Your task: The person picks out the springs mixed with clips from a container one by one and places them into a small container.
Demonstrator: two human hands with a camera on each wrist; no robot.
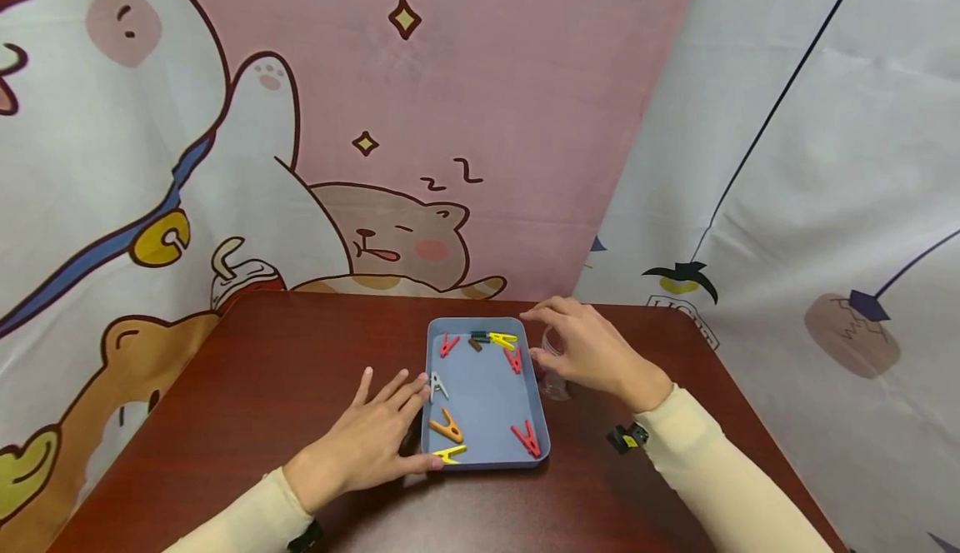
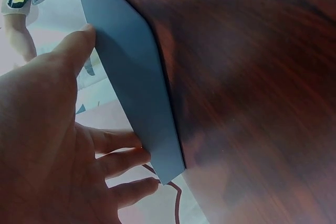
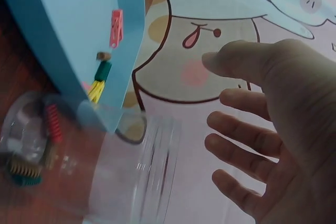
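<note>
Fingers (image 1: pixel 397 391) of the left hand (image 1: pixel 365 445) lie straight and spread flat on the dark wooden table (image 1: pixel 255 386), their tips against the left wall of the blue tray (image 1: pixel 487 386) and the thumb touching its near left corner; the hand holds nothing. From the left wrist view the same fingers (image 2: pixel 118 161) press along the tray's outer wall (image 2: pixel 136 93). On the far side of the tray, the right hand (image 1: pixel 588 353) hovers with fingers loosely curved and apart around a clear plastic cup (image 1: pixel 553 370) standing just beside the tray's right wall; the right wrist view shows the palm (image 3: pixel 283 129) open and clear of the cup (image 3: pixel 126 166), so nothing is gripped. Some clothespins lie in the bottom of that cup (image 3: pixel 31 150). Inside the tray lie scattered clothespins: a red one (image 1: pixel 447 344) at the far left corner, a green and yellow pair (image 1: pixel 493 338) along the far wall, another red one (image 1: pixel 513 360) by the right wall, a white one (image 1: pixel 438 386) at the left wall, an orange one (image 1: pixel 447 428) nearer, a yellow one (image 1: pixel 450 453) at the near left corner and a red one (image 1: pixel 527 439) at the near right corner.
</note>
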